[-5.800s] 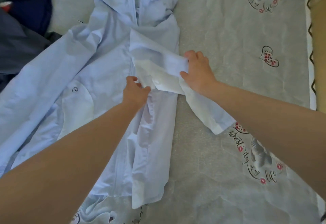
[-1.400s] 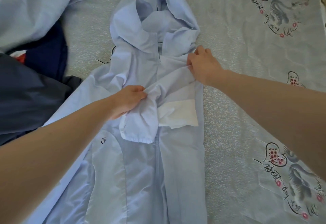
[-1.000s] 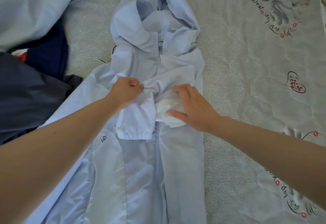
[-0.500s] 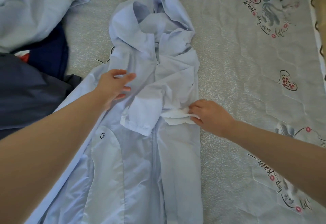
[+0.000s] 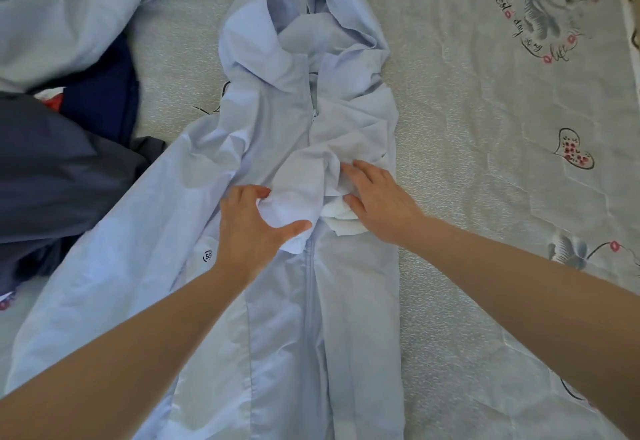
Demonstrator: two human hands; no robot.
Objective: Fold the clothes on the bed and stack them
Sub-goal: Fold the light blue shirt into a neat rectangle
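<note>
The left hand (image 5: 247,228) grips the jacket's (image 5: 277,301) bunched sleeve (image 5: 298,194), the right hand (image 5: 379,202) presses flat beside it, and dark clothes (image 5: 59,169) lie piled at the left on the bed (image 5: 485,128).

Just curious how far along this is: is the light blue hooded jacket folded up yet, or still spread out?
Partly folded. The light blue jacket lies lengthwise, only its right sleeve bunched across the chest.

A light blue hooded jacket (image 5: 277,318) lies spread on the bed (image 5: 485,162). The left hand (image 5: 249,232) grips its folded-in sleeve cuff (image 5: 294,204); the right hand (image 5: 377,200) presses flat beside it. Dark clothes (image 5: 52,169) pile at the bed's left edge.
</note>
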